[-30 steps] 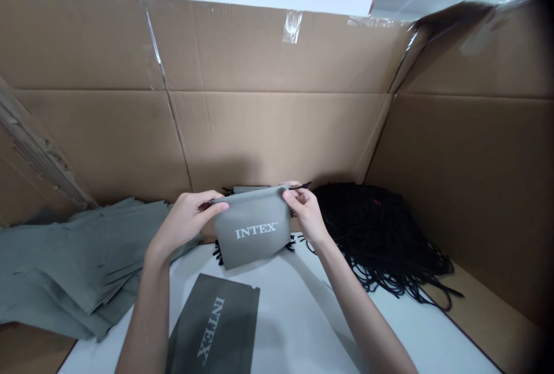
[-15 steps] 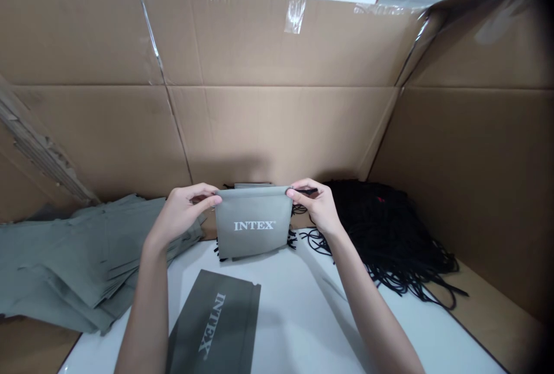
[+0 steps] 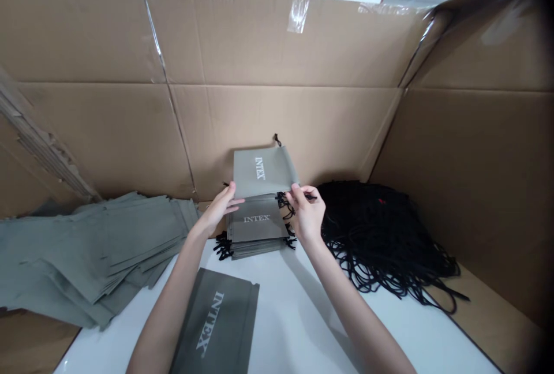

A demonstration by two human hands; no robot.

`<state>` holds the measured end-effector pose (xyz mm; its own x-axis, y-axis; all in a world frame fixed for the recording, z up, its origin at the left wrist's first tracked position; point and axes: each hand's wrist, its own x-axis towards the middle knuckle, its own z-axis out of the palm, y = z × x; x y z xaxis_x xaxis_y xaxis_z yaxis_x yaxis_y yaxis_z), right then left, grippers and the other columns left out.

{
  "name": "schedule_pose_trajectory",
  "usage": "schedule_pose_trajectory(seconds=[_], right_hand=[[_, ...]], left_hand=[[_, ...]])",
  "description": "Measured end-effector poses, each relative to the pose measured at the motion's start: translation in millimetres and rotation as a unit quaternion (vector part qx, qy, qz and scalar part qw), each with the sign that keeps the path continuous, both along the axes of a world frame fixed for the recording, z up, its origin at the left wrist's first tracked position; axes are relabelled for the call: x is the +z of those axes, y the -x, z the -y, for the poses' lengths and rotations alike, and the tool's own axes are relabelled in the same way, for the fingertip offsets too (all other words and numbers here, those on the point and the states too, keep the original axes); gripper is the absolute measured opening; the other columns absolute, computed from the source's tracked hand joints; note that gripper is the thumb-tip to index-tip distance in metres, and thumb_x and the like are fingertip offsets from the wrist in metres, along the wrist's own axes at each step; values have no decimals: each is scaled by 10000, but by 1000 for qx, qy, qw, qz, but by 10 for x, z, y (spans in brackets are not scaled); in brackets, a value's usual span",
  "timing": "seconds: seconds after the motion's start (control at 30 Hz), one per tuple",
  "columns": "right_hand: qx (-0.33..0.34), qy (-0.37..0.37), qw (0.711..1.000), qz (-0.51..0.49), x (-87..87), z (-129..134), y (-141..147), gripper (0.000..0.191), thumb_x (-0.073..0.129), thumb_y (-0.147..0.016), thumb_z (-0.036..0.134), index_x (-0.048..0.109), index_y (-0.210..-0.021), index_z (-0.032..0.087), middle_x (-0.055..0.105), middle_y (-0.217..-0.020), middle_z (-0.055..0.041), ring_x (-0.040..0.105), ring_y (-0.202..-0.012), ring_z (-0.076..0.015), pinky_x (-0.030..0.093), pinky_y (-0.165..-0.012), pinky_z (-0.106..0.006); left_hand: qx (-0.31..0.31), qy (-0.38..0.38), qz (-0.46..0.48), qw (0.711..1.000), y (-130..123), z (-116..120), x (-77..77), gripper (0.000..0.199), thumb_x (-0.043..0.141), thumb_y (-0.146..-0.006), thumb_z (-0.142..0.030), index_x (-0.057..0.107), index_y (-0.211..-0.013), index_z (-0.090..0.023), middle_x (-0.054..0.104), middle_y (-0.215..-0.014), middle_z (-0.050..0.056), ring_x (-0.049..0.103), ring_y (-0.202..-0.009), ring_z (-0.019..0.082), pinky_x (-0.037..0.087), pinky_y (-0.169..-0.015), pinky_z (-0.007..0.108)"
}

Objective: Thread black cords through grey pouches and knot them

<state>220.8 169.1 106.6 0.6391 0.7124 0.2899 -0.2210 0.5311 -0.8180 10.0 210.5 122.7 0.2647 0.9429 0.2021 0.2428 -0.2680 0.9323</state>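
Note:
A grey INTEX bag (image 3: 270, 171) is turned sideways above a stack of similar bags (image 3: 259, 229) with black knotted cord ends at their sides. My right hand (image 3: 306, 206) pinches the bag's lower right corner, where a black cord end shows. My left hand (image 3: 220, 206) is open at the bag's lower left corner, fingers extended. A black knot sticks up from the bag's top right corner. Another INTEX bag (image 3: 229, 322), with no cord showing, lies on the white table nearer me.
A spread pile of grey bags (image 3: 86, 253) lies at the left. On the right is a heap of black cords (image 3: 376, 229), its loose ends trailing over the table (image 3: 298, 316). Cardboard walls (image 3: 281, 114) stand behind and at both sides.
The held bag has turned from upright lettering to sideways and moved up, uncovering the stack. My left hand has moved right and opened; my right hand has shifted slightly left and down.

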Motion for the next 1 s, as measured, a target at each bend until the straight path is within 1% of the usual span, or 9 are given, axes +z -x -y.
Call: schedule_pose_trajectory(seconds=[0.13, 0.27, 0.33, 0.43, 0.53, 0.7, 0.77, 0.87, 1.0], right_hand=[[61, 18, 997, 50, -26, 38, 144, 423, 801, -704, 522, 515, -744, 213, 594, -781, 22, 645, -715, -137, 606, -757, -331], [108, 40, 980, 161, 20, 45, 20, 396, 612, -855, 608, 567, -866, 215, 694, -987, -61, 688, -945, -211, 586, -829, -367], [120, 60, 961, 243, 11, 22, -118, 407, 547, -896, 619, 594, -965, 221, 706, -1070, -85, 675, -1026, -229, 552, -895, -390], [168, 117, 893, 401, -103, -29, -291, 410, 696, -808, 585, 676, -1014, 231, 736, -1050, -90, 677, -1020, -274, 501, -956, -439], [225, 176, 793, 539, -310, -92, -286, 461, 797, -731, 526, 740, -1086, 238, 719, -1183, -129, 621, -1174, -350, 429, -1043, -483], [203, 241, 673, 669, -560, -333, 90, 673, 540, -930, 602, 462, -1489, 235, 248, -1626, -184, 125, -1512, -412, 156, -1175, -604], [175, 250, 642, 703, -585, -499, 249, 696, 470, -968, 597, 344, -1548, 233, 113, -1654, -190, 14, -1519, -415, 109, -1168, -640], [124, 232, 614, 745, -586, -776, 401, 677, 516, -986, 497, 304, -1561, 207, 80, -1656, -205, -24, -1525, -393, 78, -1182, -630], [59, 197, 597, 775, -585, -1090, 433, 585, 612, -961, 381, 412, -1486, 216, 313, -1596, -146, 283, -1463, -366, 239, -1164, -625]], left_hand=[[11, -22, 42, 999, -104, -16, -60, 557, 504, -920, -605, 570, -1286, -190, 654, -1301, 148, 671, -1127, 273, 613, -836, 379], [128, -102, 68, 984, 83, -82, 44, 574, 522, -893, -582, 524, -1269, -149, 642, -1259, 164, 668, -1066, 268, 611, -793, 380], [179, -151, 70, 970, 285, -67, 176, 552, 541, -884, -572, 548, -1251, -160, 627, -1279, 140, 631, -1127, 267, 579, -882, 378], [232, -212, 58, 948, 634, 58, 407, 495, 587, -878, -519, 591, -1229, -171, 641, -1269, 92, 578, -1198, 252, 463, -1058, 364], [255, -240, -53, 935, 930, 256, 586, 437, 593, -885, -487, 641, -1194, -181, 699, -1175, 35, 618, -1102, 257, 484, -1005, 373], [264, -206, -175, 926, 1114, 538, 733, 448, 615, -847, -516, 683, -1138, -182, 724, -1131, 24, 643, -988, 282, 483, -943, 382], [250, -212, -189, 926, 1096, 605, 772, 421, 575, -867, -519, 691, -1095, -184, 725, -1105, 26, 643, -939, 267, 486, -890, 348], [226, -213, -193, 931, 1058, 652, 811, 407, 550, -886, -527, 690, -1070, -192, 723, -1011, 11, 628, -847, 233, 473, -761, 292], [223, -216, -179, 933, 1069, 645, 810, 364, 564, -884, -539, 693, -1056, -245, 723, -980, -13, 632, -815, 218, 459, -711, 272]])
